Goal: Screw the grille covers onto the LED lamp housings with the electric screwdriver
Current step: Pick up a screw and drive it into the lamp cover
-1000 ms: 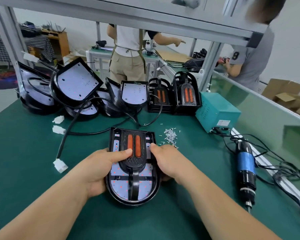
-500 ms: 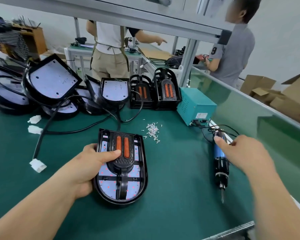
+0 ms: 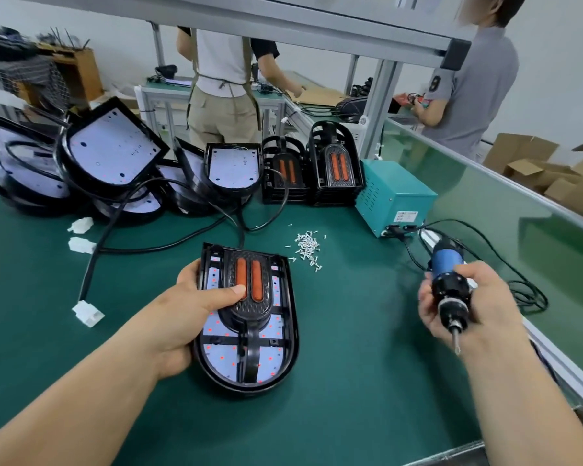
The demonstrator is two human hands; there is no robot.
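The grip of the right hand [image 3: 465, 307] is now wrapped round the electric screwdriver [image 3: 448, 284], fingers curled on its black collar, with the bit pointing down and toward the wearer, clear of the desk [image 3: 350, 398]. A second ago this hand was on the lamp beside the other. Half a second ago it was reaching for the tool where it lay by the desk's right edge. The left hand [image 3: 189, 307] has not moved: it grips the left rim of the LED lamp housing [image 3: 285, 351], thumb pressed onto the grille cover [image 3: 249, 307] beside its orange strips. The housing lies flat on the desk, in front of the wearer, with the cover seated on it.

Seating the cover looks finished, and fastening is about to start. No screw shows on the bit, so the loose screws [image 3: 306, 247] just beyond the housing are probably the next stop, before the tool goes to the cover's screw holes.
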